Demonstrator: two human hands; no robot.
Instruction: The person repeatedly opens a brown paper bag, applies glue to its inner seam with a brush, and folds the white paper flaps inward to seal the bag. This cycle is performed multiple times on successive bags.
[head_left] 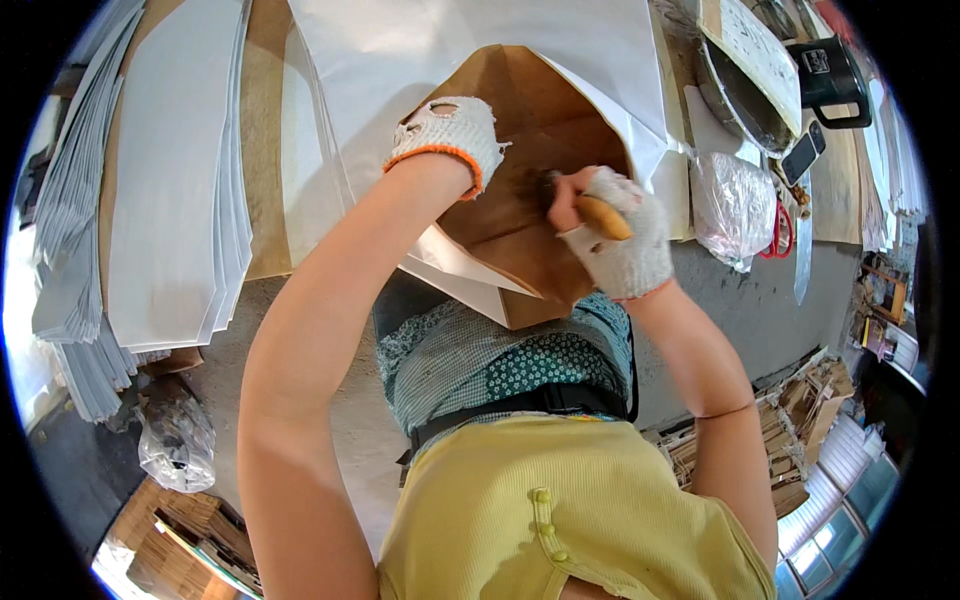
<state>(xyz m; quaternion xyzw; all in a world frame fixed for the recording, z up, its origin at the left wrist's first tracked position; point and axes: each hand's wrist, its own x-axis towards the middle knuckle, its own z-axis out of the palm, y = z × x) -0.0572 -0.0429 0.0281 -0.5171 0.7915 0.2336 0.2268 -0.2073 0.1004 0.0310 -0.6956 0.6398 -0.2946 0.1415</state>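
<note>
A large paper bag (520, 125), brown inside and white outside, gapes in front of me with its mouth toward me. My left hand (447, 135), in a torn white knitted glove with an orange cuff, bears on the left rim of the bag; its fingers are bent down out of sight. Inside the mouth, at the right, my right hand (615, 225) is closed round the wooden handle (605, 217) of a brush. Dark bristles (537, 190), blurred, point toward the bag's brown inner wall. This hand's glove leaves the fingertips bare.
White sheets (180, 180) lie fanned in stacks at the left. On the right are a metal basin (740, 95) under a board, a black mug (830, 85), a phone (803, 152), a plastic-wrapped bundle (733, 205), red-handled scissors (779, 232) and a knife blade (804, 250).
</note>
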